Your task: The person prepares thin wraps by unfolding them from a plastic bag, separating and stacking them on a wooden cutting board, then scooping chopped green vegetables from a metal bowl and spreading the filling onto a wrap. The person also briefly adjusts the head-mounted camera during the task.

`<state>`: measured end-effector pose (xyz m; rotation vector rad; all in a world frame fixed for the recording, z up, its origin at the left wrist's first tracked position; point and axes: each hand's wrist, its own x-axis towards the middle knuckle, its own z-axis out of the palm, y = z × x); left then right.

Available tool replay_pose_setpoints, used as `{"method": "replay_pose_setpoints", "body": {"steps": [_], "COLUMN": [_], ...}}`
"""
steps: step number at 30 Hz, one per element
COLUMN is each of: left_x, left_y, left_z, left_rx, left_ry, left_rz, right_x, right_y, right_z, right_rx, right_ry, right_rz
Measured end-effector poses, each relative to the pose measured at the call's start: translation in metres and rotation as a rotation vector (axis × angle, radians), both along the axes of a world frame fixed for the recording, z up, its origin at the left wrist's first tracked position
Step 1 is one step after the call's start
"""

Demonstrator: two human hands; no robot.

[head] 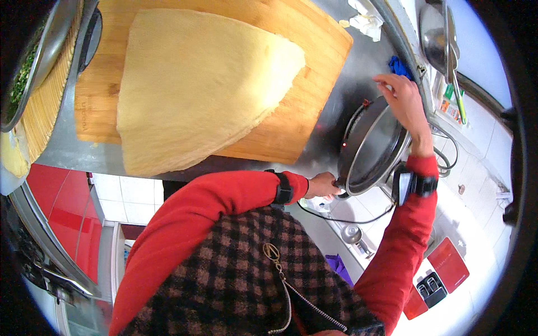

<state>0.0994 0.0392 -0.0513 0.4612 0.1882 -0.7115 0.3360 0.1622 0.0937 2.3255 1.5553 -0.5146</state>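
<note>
To my right stands a dark round electric pan [374, 147] with a pale metal rim and a small red light on its side. My left hand [323, 185] grips the dark handle on the pan's near side. Above the far part of the rim is my right hand [401, 98], holding nothing, its fingers bent and apart. Whether it touches the rim I cannot tell. A large thin sheet of yellow dough [201, 92] lies across a wooden board [323, 50], one edge hanging past the board's near side.
At far left, a metal bowl of chopped greens [25, 75] sits by a slatted mat [48, 101]. Crumpled tissue [367, 21] and a blue cloth [398, 67] lie beyond the pan. A black cord [349, 220] runs near a metal ladle [352, 234].
</note>
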Motion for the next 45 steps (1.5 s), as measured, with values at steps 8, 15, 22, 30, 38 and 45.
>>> {"method": "replay_pose_setpoints", "body": {"steps": [8,15,22,30,38,45], "left_x": [-0.009,-0.034,-0.056,-0.066,-0.075,-0.084], "left_y": [0.002,0.026,0.061,0.1,0.114,0.113], "left_z": [-0.008,-0.012,0.002,-0.002,-0.025,-0.02], "left_rx": [0.242,0.457,0.245,0.059,0.006,0.211], "left_ry": [-0.305,-0.246,-0.154,-0.174,-0.175,-0.206], "left_rz": [0.008,0.005,-0.067,-0.024,0.103,0.256], "right_x": [-0.181,-0.288,-0.249,-0.232,-0.223,-0.223], "right_y": [-0.123,-0.217,-0.253,-0.311,-0.336,-0.357], "right_z": [0.032,-0.03,-0.075,-0.074,-0.058,-0.041], "right_rx": [0.448,0.85,1.744,1.799,1.492,1.29], "right_ry": [-0.008,0.559,0.977,0.818,0.466,0.482], "right_rz": [-0.752,-1.93,-2.323,-2.153,-2.408,-2.358]}}
